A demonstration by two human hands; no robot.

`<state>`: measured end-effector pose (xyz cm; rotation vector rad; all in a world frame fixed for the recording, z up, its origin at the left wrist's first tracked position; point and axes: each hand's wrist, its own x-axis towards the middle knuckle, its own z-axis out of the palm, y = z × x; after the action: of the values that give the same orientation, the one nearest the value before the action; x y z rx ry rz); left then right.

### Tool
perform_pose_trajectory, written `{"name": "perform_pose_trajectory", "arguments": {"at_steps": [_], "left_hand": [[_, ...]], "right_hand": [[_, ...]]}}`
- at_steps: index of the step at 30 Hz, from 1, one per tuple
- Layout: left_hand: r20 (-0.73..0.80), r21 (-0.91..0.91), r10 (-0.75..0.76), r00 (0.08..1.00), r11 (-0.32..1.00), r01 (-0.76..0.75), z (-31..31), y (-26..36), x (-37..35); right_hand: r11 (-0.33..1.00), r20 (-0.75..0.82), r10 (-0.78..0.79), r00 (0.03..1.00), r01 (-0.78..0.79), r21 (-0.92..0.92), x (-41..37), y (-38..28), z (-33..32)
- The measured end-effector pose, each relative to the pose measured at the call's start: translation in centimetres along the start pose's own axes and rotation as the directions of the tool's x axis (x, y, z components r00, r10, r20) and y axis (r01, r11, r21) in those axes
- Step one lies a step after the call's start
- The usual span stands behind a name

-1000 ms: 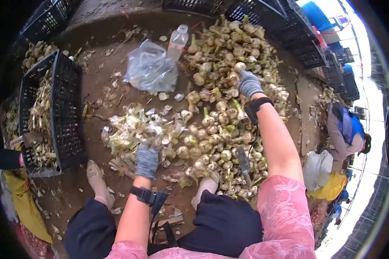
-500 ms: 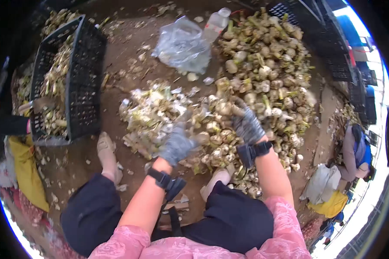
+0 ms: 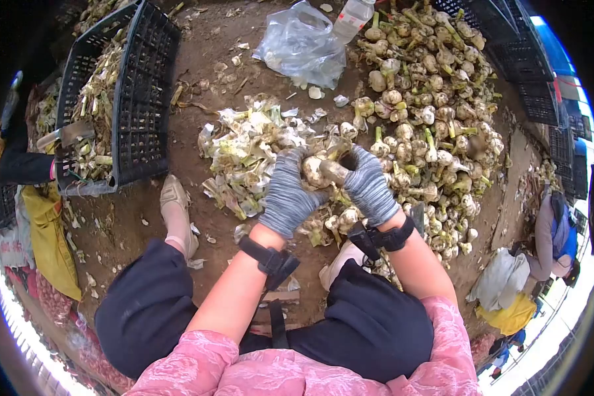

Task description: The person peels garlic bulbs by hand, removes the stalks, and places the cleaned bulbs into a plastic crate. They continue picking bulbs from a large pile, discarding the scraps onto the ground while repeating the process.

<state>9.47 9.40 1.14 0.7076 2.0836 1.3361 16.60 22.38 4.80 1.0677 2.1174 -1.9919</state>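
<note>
My left hand (image 3: pixel 287 195), in a grey striped glove, is closed around a garlic bulb (image 3: pixel 312 171), its thumb lying below the bulb. My right hand (image 3: pixel 369 188), gloved alike, pinches the thick brownish stem (image 3: pixel 335 171) that sticks out toward it from the bulb. Its fingertips are partly hidden behind the stem. Beyond my left hand lies a heap of peeled garlic skins and leaves (image 3: pixel 234 155). A large pile of garlic bulbs with cut stems (image 3: pixel 435 119) spreads out past my right hand.
A black plastic crate (image 3: pixel 145 99) holding garlic trimmings stands at the left, with another person's dark sleeve (image 3: pixel 26 166) and a blade-like tool (image 3: pixel 69 134) beside it. A clear plastic bag (image 3: pixel 303 43) and a bottle (image 3: pixel 354 20) lie ahead. More black crates (image 3: pixel 534 72) line the right.
My hands were apart over the garlic, the left one blurred; now they meet at one garlic bulb. The whole view has shifted, the surroundings appearing higher and further right.
</note>
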Motion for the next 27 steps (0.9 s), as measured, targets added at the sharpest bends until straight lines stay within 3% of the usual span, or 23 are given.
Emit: {"name": "perform_pose_trajectory", "arguments": {"at_steps": [3,6,8,10,12,14,15,16,17,18,19,21,23,25,26,27], "left_hand": [[0.001,0.008,-0.010,1.000,1.000,0.010,-0.4,0.2,-0.3],[-0.024,0.021,0.039,0.999,0.999,-0.039,-0.5,0.6,-0.4],[0.074,-0.371,-0.150,0.986,0.914,0.167,-0.7,1.4,-0.4],[0.099,-0.400,-0.139,0.985,0.901,0.167,-1.0,1.3,-0.3],[0.123,-0.427,-0.130,0.984,0.888,0.170,-1.4,1.4,-0.3],[0.213,-0.616,-0.114,0.971,0.756,0.223,-1.9,1.8,-0.3],[0.213,-0.615,-0.114,0.970,0.756,0.224,-1.5,0.9,-0.3],[0.307,-0.739,-0.153,0.939,0.583,0.336,-1.0,-0.4,-0.4],[0.403,-0.816,-0.168,0.899,0.378,0.437,-0.6,-1.7,-0.4],[0.400,-0.732,-0.113,0.910,0.559,0.391,-1.6,-0.7,-0.1],[0.401,-0.731,-0.114,0.909,0.559,0.392,-1.7,-0.6,-0.1],[0.481,-0.856,-0.154,0.863,0.129,0.500,-1.6,-0.1,-0.1],[0.460,-0.853,-0.242,0.854,0.147,0.501,-1.9,0.7,-0.2],[0.199,-0.701,-0.143,0.970,0.671,0.243,-1.9,1.5,-0.2],[0.113,-0.598,-0.066,0.991,0.792,0.121,-1.5,0.0,0.0],[0.113,-0.597,-0.067,0.991,0.793,0.121,-1.4,-0.3,0.0]], "right_hand": [[0.985,0.058,0.083,0.995,-0.091,0.149,-0.4,-1.3,-0.7],[0.982,0.083,0.063,0.995,-0.076,0.174,-0.6,-1.6,-1.0],[0.978,0.096,0.035,0.995,-0.054,0.201,-0.6,-1.8,-1.3],[0.995,0.116,0.015,0.993,-0.026,0.096,-0.7,-2.4,-1.6],[0.992,0.148,0.025,0.989,-0.043,0.117,-0.5,-2.2,-2.1],[0.989,0.181,0.035,0.983,-0.060,0.137,-0.2,-1.9,-2.7],[0.997,0.179,-0.074,0.981,0.069,0.034,0.1,-1.6,-2.9],[0.978,0.188,-0.181,0.965,0.197,-0.069,0.3,-1.3,-3.0],[0.978,0.188,-0.181,0.965,0.197,-0.068,0.3,-1.2,-2.8],[0.992,0.168,-0.125,0.978,0.119,0.049,0.2,-1.1,-2.6],[0.985,0.156,-0.067,0.986,0.041,0.165,0.2,-1.1,-2.4],[0.984,0.101,-0.146,0.984,0.134,0.119,-0.1,-0.5,-1.8],[0.972,0.052,-0.227,0.972,0.224,0.067,-0.2,0.0,-1.4],[0.973,0.038,-0.195,0.980,0.189,0.130,-0.3,0.3,-1.2],[0.959,0.101,-0.155,0.983,0.125,0.255,-0.4,0.1,-1.3],[0.959,0.101,-0.156,0.983,0.126,0.256,-0.6,-0.3,-1.4]]}}
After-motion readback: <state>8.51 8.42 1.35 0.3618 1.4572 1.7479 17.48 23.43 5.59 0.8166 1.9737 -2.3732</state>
